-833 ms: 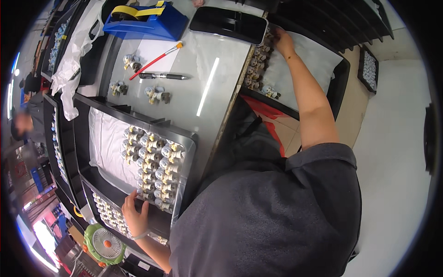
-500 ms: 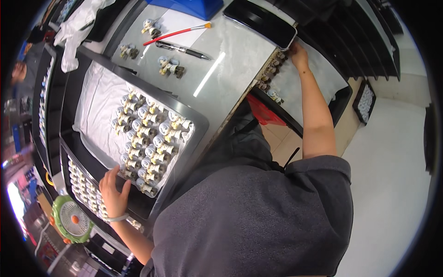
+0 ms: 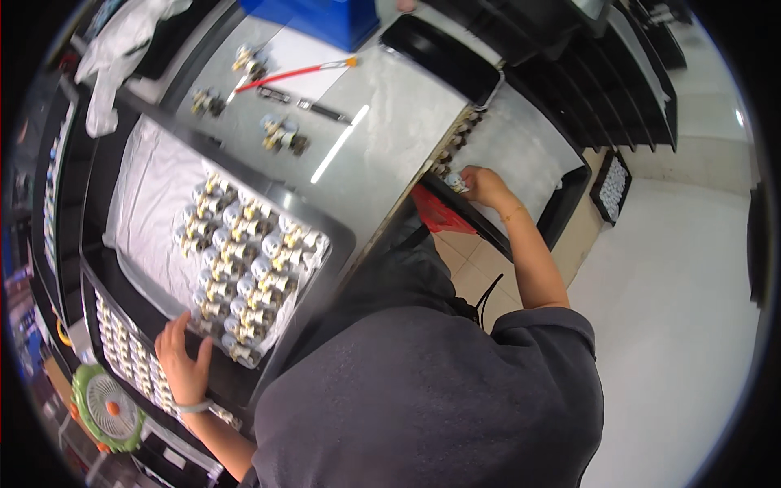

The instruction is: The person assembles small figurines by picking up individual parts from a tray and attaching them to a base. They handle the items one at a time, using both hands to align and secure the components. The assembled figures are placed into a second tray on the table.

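L hand (image 3: 183,366) on fitting tray (image 3: 321,276), R hand (image 3: 482,185) gripping fitting (image 3: 457,180), red pen (image 3: 297,73) nearby

The tray (image 3: 333,244) is black, lined with white cloth (image 3: 150,220); its fittings (image 3: 240,268) are brass and silver with pale blue caps. At twelve o'clock, a blue box (image 3: 342,20) and a red pen (image 3: 285,75) with an orange tip. The bench (image 3: 382,138) is grey. At seven o'clock, a green fan (image 3: 106,407) with an orange hub. The shirt (image 3: 423,390) is dark grey.
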Tool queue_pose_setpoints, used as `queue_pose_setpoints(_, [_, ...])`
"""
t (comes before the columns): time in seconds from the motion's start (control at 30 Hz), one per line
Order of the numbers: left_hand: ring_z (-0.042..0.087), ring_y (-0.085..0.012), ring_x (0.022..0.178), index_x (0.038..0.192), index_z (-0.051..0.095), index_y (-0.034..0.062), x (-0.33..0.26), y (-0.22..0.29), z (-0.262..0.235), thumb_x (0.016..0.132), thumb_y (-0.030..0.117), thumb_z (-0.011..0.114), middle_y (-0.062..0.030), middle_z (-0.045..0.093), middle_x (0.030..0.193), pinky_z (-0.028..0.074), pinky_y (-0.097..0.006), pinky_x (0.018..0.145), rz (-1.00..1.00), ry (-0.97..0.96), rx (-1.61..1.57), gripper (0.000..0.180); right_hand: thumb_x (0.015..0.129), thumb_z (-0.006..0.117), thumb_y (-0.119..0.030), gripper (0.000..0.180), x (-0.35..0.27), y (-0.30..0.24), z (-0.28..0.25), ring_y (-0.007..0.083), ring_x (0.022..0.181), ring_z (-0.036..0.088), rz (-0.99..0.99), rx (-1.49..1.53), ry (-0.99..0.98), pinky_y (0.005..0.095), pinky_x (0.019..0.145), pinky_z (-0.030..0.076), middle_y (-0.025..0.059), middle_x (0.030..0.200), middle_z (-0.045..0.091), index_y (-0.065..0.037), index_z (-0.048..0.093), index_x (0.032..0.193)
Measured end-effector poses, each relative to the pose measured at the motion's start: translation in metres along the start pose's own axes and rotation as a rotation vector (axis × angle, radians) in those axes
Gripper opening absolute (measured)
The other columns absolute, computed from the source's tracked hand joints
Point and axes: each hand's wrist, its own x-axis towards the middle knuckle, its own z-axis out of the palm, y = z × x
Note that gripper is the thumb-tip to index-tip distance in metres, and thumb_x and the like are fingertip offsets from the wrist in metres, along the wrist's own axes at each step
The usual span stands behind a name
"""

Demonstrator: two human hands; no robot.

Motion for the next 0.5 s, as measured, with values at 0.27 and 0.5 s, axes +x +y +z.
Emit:
queue_pose_setpoints(0.27, [0.052, -0.0321, 0.101, 0.116, 0.056, 0.0058, 0.007, 0.006, -0.002, 0.067, 0.015, 0.071, -0.0124, 0.059, 0.106, 0.035, -0.041, 0.093, -0.026, -0.018, -0.021, 0.052, 0.065, 0.074, -0.009, 0.039, 0.031, 0.056, -0.055, 0.0131, 0.075, 0.061, -0.143, 0.819, 0.002, 0.0284, 0.066, 0.050, 0.0057, 0.082, 0.063, -0.001, 0.060, 0.101])
queue_pose_setpoints(0.5, [0.054, -0.0302, 0.097, 0.114, 0.057, 0.0059, 0.008, 0.014, -0.006, 0.070, 0.018, 0.068, -0.0110, 0.060, 0.103, 0.037, -0.040, 0.090, -0.034, -0.024, 0.000, 0.047, 0.071, 0.067, -0.011, 0.038, 0.145, 0.059, -0.085, 0.0296, 0.093, 0.062, 0.146, 0.138, 0.844, 0.0387, 0.082, 0.048, 0.0151, 0.099, 0.065, -0.004, 0.060, 0.108])
